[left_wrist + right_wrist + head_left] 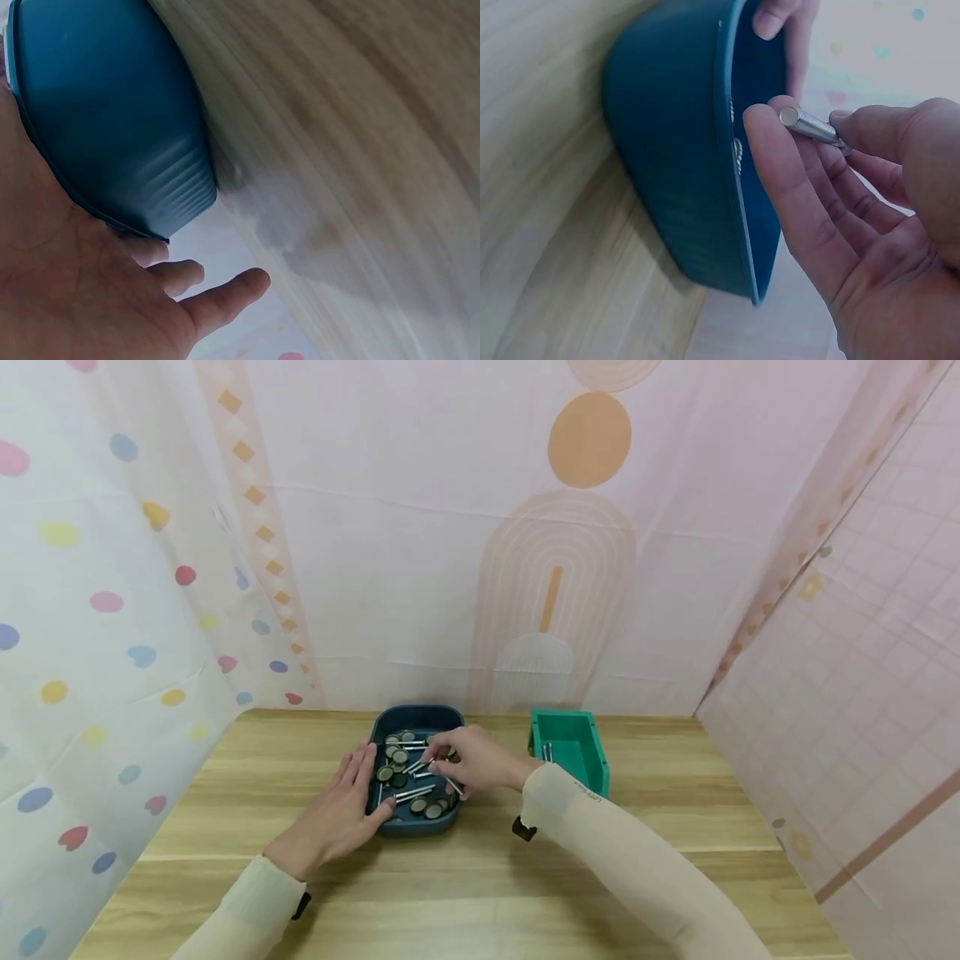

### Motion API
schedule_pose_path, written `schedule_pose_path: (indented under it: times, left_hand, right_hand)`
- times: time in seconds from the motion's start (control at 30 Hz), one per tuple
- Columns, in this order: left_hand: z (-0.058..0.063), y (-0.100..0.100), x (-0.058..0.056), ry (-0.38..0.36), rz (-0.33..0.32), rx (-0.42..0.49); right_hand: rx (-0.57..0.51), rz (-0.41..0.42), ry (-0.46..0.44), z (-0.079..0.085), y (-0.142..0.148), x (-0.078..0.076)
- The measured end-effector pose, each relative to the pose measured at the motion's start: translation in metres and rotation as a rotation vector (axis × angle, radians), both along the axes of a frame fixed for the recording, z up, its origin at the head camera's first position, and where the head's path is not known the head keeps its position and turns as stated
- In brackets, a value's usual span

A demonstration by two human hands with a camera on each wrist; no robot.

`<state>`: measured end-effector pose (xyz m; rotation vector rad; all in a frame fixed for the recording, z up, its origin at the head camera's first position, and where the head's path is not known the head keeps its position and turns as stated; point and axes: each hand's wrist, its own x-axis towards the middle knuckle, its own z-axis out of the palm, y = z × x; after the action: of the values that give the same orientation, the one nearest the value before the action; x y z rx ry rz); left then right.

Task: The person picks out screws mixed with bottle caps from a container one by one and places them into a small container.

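A dark blue tray (417, 829) on the table holds loose metal bolts (412, 794) and round caps (433, 811). Along its left side rests my left hand (337, 814), fingers stretched out and thumb over the rim. In the left wrist view the palm lies against the rim of the tray (112, 112), with fingertips reaching past it. My right hand (480, 758) is over the tray's right side. Thumb and fingers pinch a threaded silver bolt (810, 125), its end towards the right wrist camera; its far end is hidden by the hand.
Right of the tray stands a green box (562, 716) with a few bolts (547, 752) inside at its left, partly behind the right forearm. Patterned cloth (405, 577) hangs behind and on both sides of the wooden table (465, 902).
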<state>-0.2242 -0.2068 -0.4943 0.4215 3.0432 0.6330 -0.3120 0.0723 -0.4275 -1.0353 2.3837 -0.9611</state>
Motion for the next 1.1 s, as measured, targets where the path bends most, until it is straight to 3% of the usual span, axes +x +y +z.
schedule_pose_path:
  times: [0.37,0.73,1.1]
  left_hand:
    - [0.000,-0.003,-0.005,0.008,0.009,-0.001]
    - [-0.001,-0.004,-0.007,0.000,0.007,-0.009]
    - [-0.001,0.000,-0.004,0.004,0.016,0.000]
  right_hand:
    - [-0.050,-0.112,-0.076,0.007,0.043,0.000]
    - [-0.096,-0.210,-0.046,0.013,0.087,-0.005]
    - [-0.130,-0.296,-0.031,0.008,0.123,-0.017]
